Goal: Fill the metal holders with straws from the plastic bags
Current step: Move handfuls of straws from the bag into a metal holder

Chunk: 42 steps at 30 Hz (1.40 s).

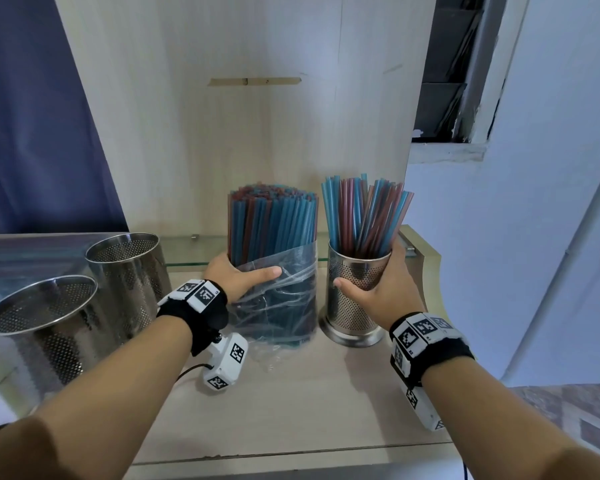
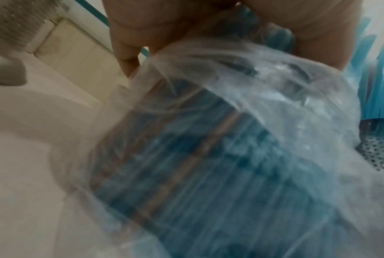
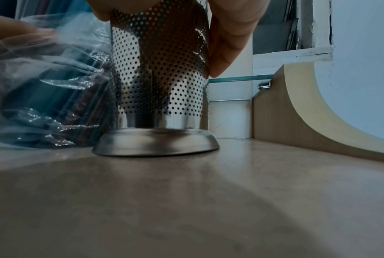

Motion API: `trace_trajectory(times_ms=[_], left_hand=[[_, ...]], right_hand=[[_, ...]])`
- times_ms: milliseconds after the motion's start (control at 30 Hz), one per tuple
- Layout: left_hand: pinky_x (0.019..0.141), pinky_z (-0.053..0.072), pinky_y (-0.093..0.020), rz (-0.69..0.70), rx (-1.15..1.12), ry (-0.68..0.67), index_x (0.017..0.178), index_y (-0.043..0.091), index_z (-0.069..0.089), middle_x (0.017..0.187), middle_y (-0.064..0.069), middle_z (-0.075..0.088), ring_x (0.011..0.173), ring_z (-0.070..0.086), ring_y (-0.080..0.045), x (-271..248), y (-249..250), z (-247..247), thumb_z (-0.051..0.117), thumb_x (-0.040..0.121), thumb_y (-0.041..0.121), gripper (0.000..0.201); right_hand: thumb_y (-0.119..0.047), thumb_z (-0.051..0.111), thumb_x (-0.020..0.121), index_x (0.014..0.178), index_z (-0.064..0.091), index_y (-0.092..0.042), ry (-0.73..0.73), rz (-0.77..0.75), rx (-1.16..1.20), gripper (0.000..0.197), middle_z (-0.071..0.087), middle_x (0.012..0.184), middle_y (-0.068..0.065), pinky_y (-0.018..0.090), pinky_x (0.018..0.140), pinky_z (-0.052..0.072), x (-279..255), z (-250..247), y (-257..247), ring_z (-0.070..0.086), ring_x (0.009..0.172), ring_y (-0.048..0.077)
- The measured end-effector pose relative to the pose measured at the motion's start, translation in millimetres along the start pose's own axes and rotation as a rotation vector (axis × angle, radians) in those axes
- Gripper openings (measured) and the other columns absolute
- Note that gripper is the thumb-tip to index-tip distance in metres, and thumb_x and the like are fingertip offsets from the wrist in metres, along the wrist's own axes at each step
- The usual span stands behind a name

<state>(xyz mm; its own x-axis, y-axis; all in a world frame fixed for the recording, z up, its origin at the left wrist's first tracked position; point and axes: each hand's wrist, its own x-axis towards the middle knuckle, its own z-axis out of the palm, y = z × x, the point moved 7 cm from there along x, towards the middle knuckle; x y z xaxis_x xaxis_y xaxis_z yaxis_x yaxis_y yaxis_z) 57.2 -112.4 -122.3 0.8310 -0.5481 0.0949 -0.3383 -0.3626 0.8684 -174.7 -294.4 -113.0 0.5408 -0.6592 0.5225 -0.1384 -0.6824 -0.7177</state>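
Observation:
A clear plastic bag [image 1: 284,299] packed with blue and red straws [image 1: 274,223] stands upright on the wooden counter. My left hand [image 1: 243,275] grips it around the middle; in the left wrist view the bag [image 2: 230,139] fills the frame under my fingers [image 2: 129,52]. Right of it stands a perforated metal holder [image 1: 355,306] with a flared base, holding a fan of blue and red straws [image 1: 364,216]. My right hand [image 1: 378,282] wraps around its upper part. The right wrist view shows the holder [image 3: 160,87] resting on the counter, thumb and fingers [image 3: 228,43] on either side.
Two empty perforated metal holders stand at the left, one nearer [image 1: 45,327] and one behind [image 1: 129,271]. A glass shelf [image 1: 187,247] runs along the back against a wooden panel. The counter's curved end [image 3: 319,122] lies to the right.

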Motion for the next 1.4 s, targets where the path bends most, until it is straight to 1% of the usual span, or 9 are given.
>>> trace_trajectory(times_ms=[200,367,467,567,767,900,1000,1267,1400], left_hand=[[0.095,0.052,-0.044,-0.093,0.044,0.019,0.131,0.011,0.054,0.123,-0.008,0.065,0.109,0.061,-0.028,2,-9,-6,0.075,0.017,0.087,0.139],[0.093,0.052,-0.036,-0.092,-0.029,-0.002,0.121,0.012,0.062,0.112,-0.005,0.069,0.101,0.064,-0.024,-5,0,-7,0.088,0.035,0.067,0.105],[0.096,0.051,-0.04,-0.077,-0.03,0.035,0.126,0.015,0.058,0.115,-0.002,0.068,0.105,0.064,-0.023,-9,0,-10,0.084,0.025,0.074,0.12],[0.096,0.051,-0.047,0.029,0.033,0.123,0.125,0.018,0.051,0.118,-0.001,0.064,0.11,0.061,-0.025,-13,6,-17,0.078,0.025,0.08,0.12],[0.109,0.039,-0.047,0.141,0.074,0.275,0.143,0.013,0.034,0.141,-0.008,0.044,0.131,0.042,-0.028,-24,28,-34,0.082,0.065,0.057,0.101],[0.108,0.04,-0.046,0.204,0.071,0.319,0.14,0.014,0.038,0.138,-0.005,0.047,0.129,0.044,-0.024,-26,35,-40,0.078,0.074,0.05,0.085],[0.107,0.04,-0.048,0.208,0.067,0.322,0.139,0.015,0.04,0.138,-0.004,0.048,0.129,0.045,-0.024,-26,34,-43,0.076,0.076,0.05,0.08],[0.105,0.04,-0.04,0.228,0.119,0.334,0.132,0.008,0.051,0.132,-0.009,0.052,0.123,0.049,-0.024,-31,42,-47,0.07,0.085,0.044,0.062],[0.094,0.044,-0.037,0.211,0.157,0.327,0.116,0.006,0.06,0.118,-0.012,0.057,0.111,0.055,-0.028,-27,45,-50,0.068,0.087,0.041,0.046]], right_hand=[[-0.046,0.088,0.066,0.145,0.026,-0.025,-0.005,-0.001,0.01,0.102,0.043,0.122,-0.023,0.01,0.091,0.034,0,0,0,0.046,0.111,-0.004],[-0.043,0.089,0.067,0.145,0.026,-0.025,0.001,-0.007,0.023,0.102,0.041,0.12,-0.025,0.015,0.096,0.036,0,-1,-1,0.046,0.112,-0.004],[-0.044,0.089,0.066,0.145,0.025,-0.026,-0.004,-0.006,0.023,0.103,0.042,0.122,-0.024,0.016,0.097,0.035,-1,-1,-1,0.045,0.113,-0.003],[-0.046,0.088,0.066,0.144,0.026,-0.027,-0.013,-0.003,0.019,0.102,0.045,0.125,-0.019,0.019,0.097,0.037,0,0,-1,0.048,0.112,0.0],[-0.045,0.089,0.065,0.142,0.025,-0.032,-0.002,-0.033,0.024,0.101,0.044,0.126,-0.02,0.02,0.097,0.038,1,0,-2,0.048,0.113,0.0],[-0.048,0.088,0.065,0.141,0.024,-0.037,-0.006,-0.032,0.027,0.1,0.046,0.128,-0.017,0.021,0.098,0.039,1,1,1,0.049,0.113,0.001],[-0.048,0.088,0.065,0.143,0.025,-0.031,-0.005,-0.023,0.02,0.102,0.043,0.126,-0.019,0.022,0.098,0.039,2,1,2,0.048,0.114,0.002],[-0.045,0.089,0.065,0.145,0.023,-0.029,-0.001,-0.027,0.028,0.105,0.044,0.127,-0.018,0.019,0.098,0.037,3,2,2,0.046,0.115,0.001],[-0.047,0.089,0.064,0.144,0.023,-0.032,0.002,-0.038,0.027,0.104,0.048,0.136,-0.011,0.021,0.099,0.038,2,2,2,0.047,0.117,0.002]])
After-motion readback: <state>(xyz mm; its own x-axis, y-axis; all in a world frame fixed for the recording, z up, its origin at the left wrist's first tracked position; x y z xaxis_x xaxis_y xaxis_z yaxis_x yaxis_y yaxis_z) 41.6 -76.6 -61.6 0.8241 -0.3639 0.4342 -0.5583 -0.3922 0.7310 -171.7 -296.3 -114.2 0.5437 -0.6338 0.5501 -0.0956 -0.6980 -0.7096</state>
